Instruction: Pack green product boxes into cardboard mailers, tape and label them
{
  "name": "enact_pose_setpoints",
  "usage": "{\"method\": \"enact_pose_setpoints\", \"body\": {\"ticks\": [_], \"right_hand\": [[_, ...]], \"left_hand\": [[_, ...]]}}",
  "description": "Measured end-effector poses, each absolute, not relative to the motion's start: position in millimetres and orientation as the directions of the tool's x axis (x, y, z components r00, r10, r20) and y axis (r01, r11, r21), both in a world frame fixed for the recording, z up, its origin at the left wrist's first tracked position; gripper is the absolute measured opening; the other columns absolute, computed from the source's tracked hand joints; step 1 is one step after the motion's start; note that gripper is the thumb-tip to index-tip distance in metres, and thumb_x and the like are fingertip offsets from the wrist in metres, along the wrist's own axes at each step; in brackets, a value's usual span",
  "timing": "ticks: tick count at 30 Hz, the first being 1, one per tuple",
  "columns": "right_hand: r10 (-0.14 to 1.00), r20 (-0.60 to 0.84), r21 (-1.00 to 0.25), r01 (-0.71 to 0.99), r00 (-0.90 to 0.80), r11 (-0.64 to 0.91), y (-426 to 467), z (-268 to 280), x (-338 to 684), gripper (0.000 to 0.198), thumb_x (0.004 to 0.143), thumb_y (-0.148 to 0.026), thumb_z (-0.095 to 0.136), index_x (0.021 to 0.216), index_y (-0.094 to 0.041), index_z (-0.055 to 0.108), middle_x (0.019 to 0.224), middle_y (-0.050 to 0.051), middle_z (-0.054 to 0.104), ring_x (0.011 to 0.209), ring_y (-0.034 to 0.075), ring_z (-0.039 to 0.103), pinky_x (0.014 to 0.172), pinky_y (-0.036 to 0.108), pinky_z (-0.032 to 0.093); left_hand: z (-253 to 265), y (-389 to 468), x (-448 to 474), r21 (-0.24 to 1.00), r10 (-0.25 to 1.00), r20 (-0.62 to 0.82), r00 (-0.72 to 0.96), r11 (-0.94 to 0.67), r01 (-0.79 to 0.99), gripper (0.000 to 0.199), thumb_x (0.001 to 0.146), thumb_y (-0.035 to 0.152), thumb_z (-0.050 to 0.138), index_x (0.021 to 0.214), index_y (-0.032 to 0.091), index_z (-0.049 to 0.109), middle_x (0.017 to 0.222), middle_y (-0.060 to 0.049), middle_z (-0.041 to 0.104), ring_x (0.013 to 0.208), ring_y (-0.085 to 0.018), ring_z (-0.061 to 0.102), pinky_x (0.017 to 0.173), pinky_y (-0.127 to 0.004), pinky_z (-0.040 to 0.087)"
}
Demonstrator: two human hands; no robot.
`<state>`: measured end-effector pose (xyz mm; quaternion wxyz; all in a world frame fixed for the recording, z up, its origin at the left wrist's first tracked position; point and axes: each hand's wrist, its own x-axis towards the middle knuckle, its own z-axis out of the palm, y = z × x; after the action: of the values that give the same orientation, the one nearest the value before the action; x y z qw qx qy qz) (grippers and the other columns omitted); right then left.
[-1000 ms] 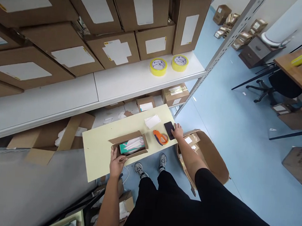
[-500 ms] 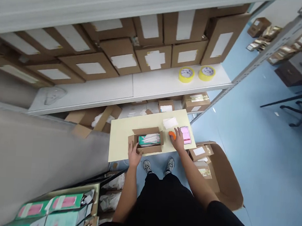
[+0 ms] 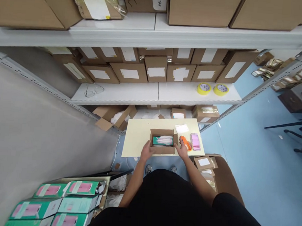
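An open cardboard box [image 3: 163,150] sits on the pale yellow table, its flaps raised. Inside lies a green package [image 3: 155,140] with white and pale pink slips on top. My left hand [image 3: 146,152] grips the box at its left front corner. On the opposite side, my right hand [image 3: 181,151] holds the right flap, thumb toward the box. Just beyond the right fingers lies an orange tape dispenser [image 3: 186,143]. White paper sheets [image 3: 182,128] lie behind it, and a phone with a pink screen [image 3: 195,141] lies to its right.
Shelving [image 3: 131,97] with labelled cartons stands behind the table [image 3: 136,134]. Two yellow tape rolls [image 3: 203,88] and clear glasses [image 3: 93,90] rest on the shelf. A large carton [image 3: 225,176] holding boxes stands right; green-and-pink packages [image 3: 48,190] are stacked at lower left.
My right hand has left the orange tape dispenser and moved left onto the box's right flap. My left hand stays at the box's left side. The view has tilted up and shifted left.
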<state>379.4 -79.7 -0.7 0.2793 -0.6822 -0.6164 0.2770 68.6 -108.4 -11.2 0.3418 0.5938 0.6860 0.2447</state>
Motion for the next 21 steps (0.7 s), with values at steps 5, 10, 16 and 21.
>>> {"method": "enact_pose_setpoints", "body": {"ticks": [5, 10, 16, 21], "right_hand": [[0.983, -0.123, -0.756, 0.654, -0.134, -0.005, -83.4, 8.2, 357.1, 0.075, 0.087, -0.049, 0.067, 0.153, -0.018, 0.051, 0.152, 0.014, 0.058, 0.144, 0.031, 0.052, 0.114, 0.049, 0.047], [0.95, -0.171, -0.71, 0.702, -0.26, 0.064, -89.6, 10.3, 341.7, 0.091, 0.065, -0.035, 0.087, 0.149, -0.018, 0.057, 0.155, 0.015, 0.055, 0.156, 0.032, 0.033, 0.12, 0.051, 0.042], [0.985, -0.165, -0.877, 0.463, -0.043, -0.126, -88.3, 9.2, 342.5, 0.065, 0.071, -0.049, 0.082, 0.126, -0.016, 0.07, 0.128, 0.017, 0.072, 0.132, 0.034, 0.062, 0.108, 0.051, 0.051], [0.898, -0.162, -0.877, 0.358, 0.408, -0.321, -72.9, 7.5, 319.9, 0.052, 0.072, -0.056, 0.076, 0.106, -0.017, 0.065, 0.089, 0.006, 0.071, 0.087, 0.028, 0.07, 0.082, 0.044, 0.06]], "left_hand": [[-16.3, -120.8, 75.4, 0.617, 0.973, -0.202, 0.114, 0.036, 0.786, 0.099, 0.069, 0.025, 0.08, 0.161, 0.026, 0.041, 0.175, -0.01, 0.02, 0.157, -0.04, 0.029, 0.117, -0.05, 0.043], [-16.8, -117.2, 54.9, 0.624, 0.976, -0.105, 0.191, -0.085, 0.777, 0.077, 0.081, 0.028, 0.071, 0.155, 0.025, 0.05, 0.171, -0.009, 0.031, 0.147, -0.034, 0.046, 0.117, -0.047, 0.042], [-10.8, -102.0, 43.9, 0.657, 0.988, -0.045, 0.148, -0.082, 0.749, 0.039, 0.095, 0.045, 0.062, 0.126, 0.024, 0.073, 0.152, -0.008, 0.058, 0.132, -0.03, 0.058, 0.114, -0.043, 0.045], [-1.5, -79.7, 57.2, 0.62, 0.999, -0.036, 0.011, 0.014, 0.784, 0.059, 0.094, 0.033, 0.061, 0.151, 0.018, 0.053, 0.132, -0.015, 0.068, 0.127, -0.032, 0.057, 0.11, -0.046, 0.047]]}}
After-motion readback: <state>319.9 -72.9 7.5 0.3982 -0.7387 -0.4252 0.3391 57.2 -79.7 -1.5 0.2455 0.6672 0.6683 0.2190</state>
